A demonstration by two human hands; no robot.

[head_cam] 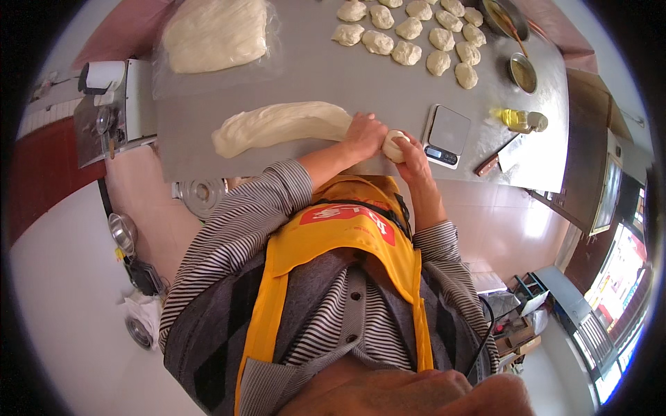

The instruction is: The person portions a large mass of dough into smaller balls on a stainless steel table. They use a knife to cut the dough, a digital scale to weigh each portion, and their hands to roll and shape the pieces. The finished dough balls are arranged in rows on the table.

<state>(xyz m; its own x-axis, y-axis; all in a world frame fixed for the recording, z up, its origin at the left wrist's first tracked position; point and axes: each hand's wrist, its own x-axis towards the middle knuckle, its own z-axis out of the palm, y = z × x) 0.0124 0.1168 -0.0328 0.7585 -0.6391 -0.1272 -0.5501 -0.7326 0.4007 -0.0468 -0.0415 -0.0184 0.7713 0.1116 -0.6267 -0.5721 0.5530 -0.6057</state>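
Note:
A long roll of dough lies across the metal worktop in front of me. My left hand is closed around the right end of this roll. Just beside it, my right hand grips a small rounded lump of dough near the table's front edge. The lump is close to the knuckles of my left hand; whether it is still joined to the roll is hidden. Right of my right hand stands a digital kitchen scale with nothing on its plate. Several dough pieces sit in rows at the far side.
A large dough slab rests on plastic film at the far left. At the right are a cleaver, a glass jar of yellow oil, a metal bowl and a pan with a brush or spoon in it.

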